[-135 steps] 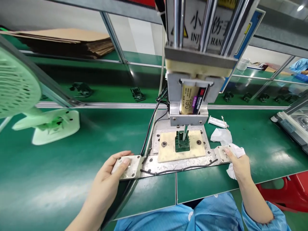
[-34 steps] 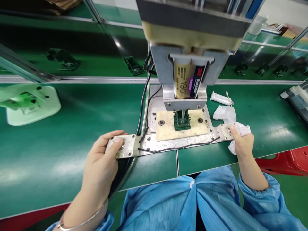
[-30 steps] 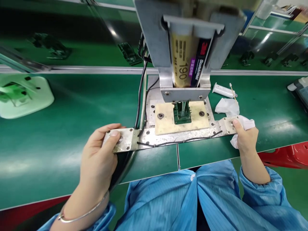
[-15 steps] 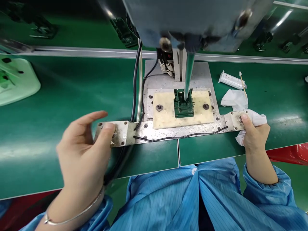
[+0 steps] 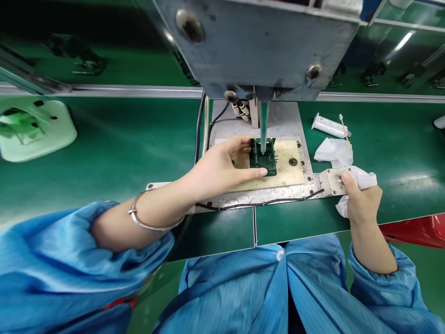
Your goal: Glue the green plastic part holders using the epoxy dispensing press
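A dark green circuit board assembly (image 5: 256, 160) sits on the cream fixture plate (image 5: 287, 174) beneath a clear green-tinted nozzle (image 5: 264, 125), whose tip reaches into it. My left hand (image 5: 222, 167) is closed about the board's left side, thumb along the front edge and fingers at the back left; the fingertips are partly hidden. My right hand (image 5: 363, 199) grips a white cloth (image 5: 365, 178) at the right end of the metal bar (image 5: 278, 194). Its thumb rests on the round button (image 5: 340, 179) there.
The grey machine head (image 5: 264, 51) overhangs the fixture. Black cables (image 5: 199, 130) run left of the base. At right lie a white cartridge (image 5: 330, 126), a cotton swab (image 5: 344, 127) and a crumpled wipe (image 5: 333, 150). A pale green tray (image 5: 52, 134) stands far left.
My left hand has left the bar's left end and moved right to the circuit board assembly. My right hand stays on the button with the cloth. The view has shifted slightly.
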A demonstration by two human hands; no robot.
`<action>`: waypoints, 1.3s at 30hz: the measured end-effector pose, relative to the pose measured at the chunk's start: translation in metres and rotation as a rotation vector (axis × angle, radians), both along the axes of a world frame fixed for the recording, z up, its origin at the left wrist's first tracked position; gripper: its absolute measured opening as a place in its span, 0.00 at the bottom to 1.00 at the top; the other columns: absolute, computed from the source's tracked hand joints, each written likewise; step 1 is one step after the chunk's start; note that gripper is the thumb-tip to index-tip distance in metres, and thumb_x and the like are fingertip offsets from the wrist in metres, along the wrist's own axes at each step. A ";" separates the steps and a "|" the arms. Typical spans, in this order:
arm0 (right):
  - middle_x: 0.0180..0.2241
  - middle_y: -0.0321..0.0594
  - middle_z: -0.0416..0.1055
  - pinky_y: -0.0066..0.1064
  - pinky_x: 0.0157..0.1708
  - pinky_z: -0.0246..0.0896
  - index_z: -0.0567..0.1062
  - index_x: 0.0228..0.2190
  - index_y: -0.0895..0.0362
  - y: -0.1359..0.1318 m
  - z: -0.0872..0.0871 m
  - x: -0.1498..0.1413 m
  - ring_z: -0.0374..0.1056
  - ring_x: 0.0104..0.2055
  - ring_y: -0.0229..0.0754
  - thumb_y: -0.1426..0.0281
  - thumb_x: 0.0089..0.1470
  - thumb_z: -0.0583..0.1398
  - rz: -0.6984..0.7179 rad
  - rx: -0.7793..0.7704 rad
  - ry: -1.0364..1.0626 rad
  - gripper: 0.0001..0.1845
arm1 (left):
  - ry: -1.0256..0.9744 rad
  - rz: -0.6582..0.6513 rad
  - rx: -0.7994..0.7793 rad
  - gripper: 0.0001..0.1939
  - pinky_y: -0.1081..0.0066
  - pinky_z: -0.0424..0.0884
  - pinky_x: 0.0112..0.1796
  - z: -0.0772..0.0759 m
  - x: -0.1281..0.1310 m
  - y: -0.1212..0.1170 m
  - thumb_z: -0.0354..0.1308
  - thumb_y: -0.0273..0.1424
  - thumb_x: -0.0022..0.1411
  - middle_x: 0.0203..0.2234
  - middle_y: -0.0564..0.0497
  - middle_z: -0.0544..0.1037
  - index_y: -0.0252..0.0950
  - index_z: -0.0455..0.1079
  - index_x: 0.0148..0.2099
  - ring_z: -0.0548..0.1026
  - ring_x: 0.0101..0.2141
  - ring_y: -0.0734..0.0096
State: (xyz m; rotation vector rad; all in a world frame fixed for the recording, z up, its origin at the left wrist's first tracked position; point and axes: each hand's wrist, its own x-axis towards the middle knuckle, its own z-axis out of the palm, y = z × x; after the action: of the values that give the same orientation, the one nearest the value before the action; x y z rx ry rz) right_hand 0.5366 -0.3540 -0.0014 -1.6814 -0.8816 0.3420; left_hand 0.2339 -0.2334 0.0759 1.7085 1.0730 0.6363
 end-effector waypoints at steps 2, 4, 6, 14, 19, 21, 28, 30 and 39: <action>0.31 0.42 0.78 0.39 0.38 0.72 0.82 0.33 0.61 0.000 0.001 -0.001 0.74 0.35 0.47 0.52 0.45 0.72 -0.015 -0.007 0.003 0.24 | -0.080 0.000 -0.034 0.29 0.52 0.70 0.60 0.003 0.001 -0.002 0.75 0.41 0.49 0.50 0.42 0.78 0.34 0.74 0.50 0.76 0.53 0.50; 0.31 0.43 0.78 0.39 0.38 0.72 0.82 0.33 0.61 0.002 0.001 -0.001 0.74 0.34 0.47 0.52 0.44 0.72 -0.023 -0.009 0.009 0.25 | -0.127 0.015 -0.101 0.28 0.55 0.71 0.59 0.008 0.000 -0.007 0.75 0.41 0.49 0.49 0.44 0.80 0.35 0.75 0.50 0.77 0.52 0.53; 0.31 0.43 0.78 0.39 0.38 0.72 0.82 0.33 0.61 0.005 -0.001 0.000 0.73 0.34 0.47 0.52 0.43 0.72 -0.024 -0.001 0.016 0.25 | -0.128 0.040 -0.184 0.28 0.56 0.75 0.55 0.013 -0.001 -0.012 0.76 0.41 0.48 0.46 0.45 0.81 0.36 0.76 0.50 0.79 0.48 0.53; 0.23 0.37 0.72 0.38 0.32 0.70 0.81 0.30 0.61 -0.023 0.009 -0.017 0.68 0.25 0.42 0.54 0.47 0.71 -0.182 0.104 -0.199 0.21 | -0.152 -0.052 -0.544 0.23 0.60 0.80 0.43 0.029 -0.006 -0.052 0.77 0.42 0.47 0.39 0.43 0.83 0.35 0.81 0.43 0.81 0.40 0.53; 0.25 0.35 0.70 0.32 0.24 0.65 0.80 0.38 0.56 -0.070 0.072 -0.059 0.66 0.22 0.39 0.54 0.53 0.69 0.578 0.154 -0.466 0.19 | -0.157 -0.235 -0.357 0.25 0.69 0.78 0.45 0.036 -0.011 -0.090 0.78 0.34 0.47 0.42 0.49 0.81 0.42 0.79 0.49 0.80 0.45 0.58; 0.28 0.36 0.71 0.31 0.26 0.64 0.78 0.38 0.56 -0.075 0.095 -0.074 0.67 0.25 0.39 0.53 0.59 0.66 0.800 0.172 -0.549 0.18 | -0.141 -0.278 -0.221 0.27 0.72 0.77 0.44 0.039 -0.012 -0.100 0.78 0.34 0.48 0.42 0.50 0.79 0.44 0.78 0.52 0.79 0.44 0.61; 0.24 0.38 0.62 0.35 0.21 0.42 0.68 0.18 0.57 -0.076 0.111 -0.098 0.52 0.23 0.38 0.75 0.61 0.54 1.096 -0.023 -0.960 0.19 | -0.094 -0.348 0.086 0.32 0.78 0.74 0.36 0.036 -0.017 -0.124 0.73 0.25 0.53 0.38 0.56 0.76 0.51 0.73 0.58 0.76 0.36 0.71; 0.22 0.37 0.59 0.35 0.20 0.40 0.65 0.16 0.56 -0.081 0.109 -0.103 0.50 0.22 0.38 0.81 0.55 0.51 1.092 0.030 -0.938 0.19 | -0.121 -0.339 0.122 0.33 0.77 0.74 0.38 0.034 -0.019 -0.131 0.72 0.24 0.53 0.39 0.55 0.76 0.51 0.72 0.59 0.75 0.37 0.71; 0.15 0.31 0.57 0.31 0.17 0.54 0.64 0.22 0.54 -0.118 0.105 -0.096 0.55 0.16 0.35 0.71 0.69 0.50 0.875 0.231 -0.464 0.21 | -0.281 -0.219 0.078 0.34 0.69 0.75 0.41 0.023 -0.029 -0.153 0.74 0.29 0.54 0.41 0.51 0.75 0.53 0.71 0.60 0.74 0.40 0.63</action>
State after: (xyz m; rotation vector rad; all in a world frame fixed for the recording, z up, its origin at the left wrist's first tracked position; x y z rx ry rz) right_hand 0.4402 -0.4723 0.1040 -1.0910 -1.9207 0.4122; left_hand 0.2045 -0.3859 0.0985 1.7134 0.6622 0.7585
